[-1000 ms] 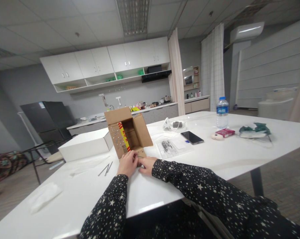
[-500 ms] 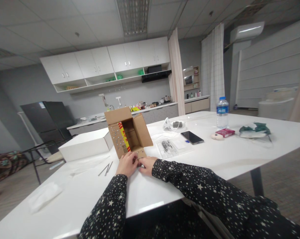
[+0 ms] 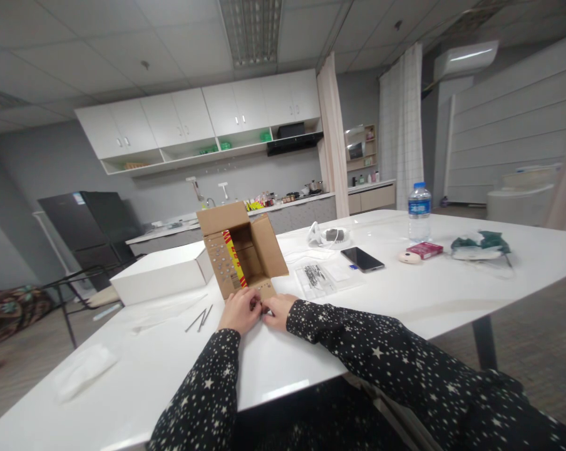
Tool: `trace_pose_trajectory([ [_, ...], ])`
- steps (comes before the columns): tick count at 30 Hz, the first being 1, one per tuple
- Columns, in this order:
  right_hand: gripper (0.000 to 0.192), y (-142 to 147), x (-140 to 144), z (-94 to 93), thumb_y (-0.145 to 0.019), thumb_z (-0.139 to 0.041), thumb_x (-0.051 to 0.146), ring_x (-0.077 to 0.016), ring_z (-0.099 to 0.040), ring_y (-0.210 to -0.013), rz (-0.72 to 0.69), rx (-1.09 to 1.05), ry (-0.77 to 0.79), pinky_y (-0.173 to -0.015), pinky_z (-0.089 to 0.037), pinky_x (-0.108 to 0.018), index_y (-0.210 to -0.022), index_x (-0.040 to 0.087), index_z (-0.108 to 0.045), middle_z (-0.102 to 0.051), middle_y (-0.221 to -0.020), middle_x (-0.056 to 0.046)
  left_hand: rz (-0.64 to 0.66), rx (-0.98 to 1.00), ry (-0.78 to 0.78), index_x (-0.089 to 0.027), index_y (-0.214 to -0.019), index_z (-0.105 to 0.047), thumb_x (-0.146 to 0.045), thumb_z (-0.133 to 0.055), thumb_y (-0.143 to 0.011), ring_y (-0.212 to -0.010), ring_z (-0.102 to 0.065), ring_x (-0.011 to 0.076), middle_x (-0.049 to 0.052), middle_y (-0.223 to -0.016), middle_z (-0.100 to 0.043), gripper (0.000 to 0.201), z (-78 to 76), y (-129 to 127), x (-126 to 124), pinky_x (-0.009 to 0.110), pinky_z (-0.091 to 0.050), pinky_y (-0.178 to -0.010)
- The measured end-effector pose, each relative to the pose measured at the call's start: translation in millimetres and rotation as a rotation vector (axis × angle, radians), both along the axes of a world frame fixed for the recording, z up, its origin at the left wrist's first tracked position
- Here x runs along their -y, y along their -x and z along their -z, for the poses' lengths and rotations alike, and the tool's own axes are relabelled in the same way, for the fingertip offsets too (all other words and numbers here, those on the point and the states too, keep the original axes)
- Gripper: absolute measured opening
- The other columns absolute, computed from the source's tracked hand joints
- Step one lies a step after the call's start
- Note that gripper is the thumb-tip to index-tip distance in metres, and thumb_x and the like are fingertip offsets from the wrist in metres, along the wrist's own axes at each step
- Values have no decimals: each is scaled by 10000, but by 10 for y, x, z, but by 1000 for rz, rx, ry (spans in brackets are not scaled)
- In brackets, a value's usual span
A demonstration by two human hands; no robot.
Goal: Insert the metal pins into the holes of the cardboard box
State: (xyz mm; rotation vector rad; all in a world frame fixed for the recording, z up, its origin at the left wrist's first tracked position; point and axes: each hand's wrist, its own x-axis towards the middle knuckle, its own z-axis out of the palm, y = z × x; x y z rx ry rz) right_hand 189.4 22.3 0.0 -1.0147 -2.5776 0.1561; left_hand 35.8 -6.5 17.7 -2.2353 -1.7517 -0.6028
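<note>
Both hands rest on the desk (image 3: 405,300) at the open cardboard box (image 3: 240,250). The left hand (image 3: 238,311) and right hand (image 3: 278,311) meet, fingers pressed together. I cannot tell if they pinch something.

White tabletop (image 3: 452,294) has a flat white box (image 3: 161,272) on the left, a water bottle (image 3: 419,212), a phone (image 3: 362,259) lying flat, a clear bag of screws (image 3: 317,277), and a green cloth (image 3: 481,243) far right.
</note>
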Motion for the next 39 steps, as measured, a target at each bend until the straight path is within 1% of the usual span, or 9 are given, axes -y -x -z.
trace_pose_trajectory([
  [4, 262, 4, 3, 1, -784, -485, 328, -254, -652, -820, -10, -4, 4, -682, -485, -315, -923, 187, -657, -697, -853, -85, -7, -8, 2, -202, -791, -600, -226, -464, -770, -858, -577, 189, 33, -837, -639, 140, -8, -10, 13, 326, -366, -760],
  [8, 270, 9, -6, 9, -785, -495, 344, -248, -650, -819, 0, -7, 17, -689, -485, -314, -943, 194, -654, -697, -847, -74, -9, -6, -10, -203, -863, -602, -229, -455, -783, -902, -576, 200, 41, -886, -647, 169, 32, 24, -26, 342, -370, -790],
  [15, 286, 14, -17, -10, -773, -501, 357, -257, -642, -854, -3, 11, 37, -712, -486, -342, -960, 207, -656, -692, -906, -90, -32, -68, -130, -214, -940, -585, -245, -443, -819, -997, -545, 224, 71, -1021, -617, 189, 67, 46, -73, 364, -381, -828],
  [19, 278, 38, -14, -2, -755, -521, 346, -241, -644, -853, 35, 10, 34, -705, -476, -325, -957, 215, -659, -695, -906, -72, -29, -93, -164, -221, -1011, -573, -239, -427, -844, -1030, -526, 227, 74, -1093, -610, 222, 73, 39, -80, 366, -379, -842],
  [23, 275, 52, -12, 6, -746, -533, 336, -227, -647, -848, 61, 10, 30, -702, -467, -306, -958, 217, -662, -697, -895, -58, 12, -128, -158, -218, -1037, -570, -233, -404, -866, -1015, -534, 222, 72, -1065, -620, 239, 103, 57, -112, 364, -382, -840],
  [29, 287, 29, 4, -19, -751, -525, 343, -234, -649, -835, 20, -3, 38, -679, -466, -305, -964, 204, -657, -692, -861, -68, 38, -165, -175, -212, -1014, -580, -229, -364, -894, -985, -546, 213, 63, -1013, -626, 247, 142, 63, -155, 356, -388, -825],
  [33, 273, 23, 12, -13, -752, -521, 328, -236, -649, -817, 34, -5, 37, -669, -466, -309, -956, 206, -654, -684, -815, -58, 55, -168, -202, -214, -1037, -576, -236, -358, -904, -998, -541, 204, 62, -1055, -617, 256, 166, 67, -180, 355, -392, -824],
  [39, 272, 9, 4, 5, -768, -534, 332, -225, -644, -836, 17, -21, 36, -694, -459, -303, -978, 206, -654, -682, -849, -60, 50, -157, -227, -215, -1022, -593, -243, -362, -906, -992, -545, 205, 64, -1039, -624, 260, 182, 59, -201, 362, -398, -834],
])
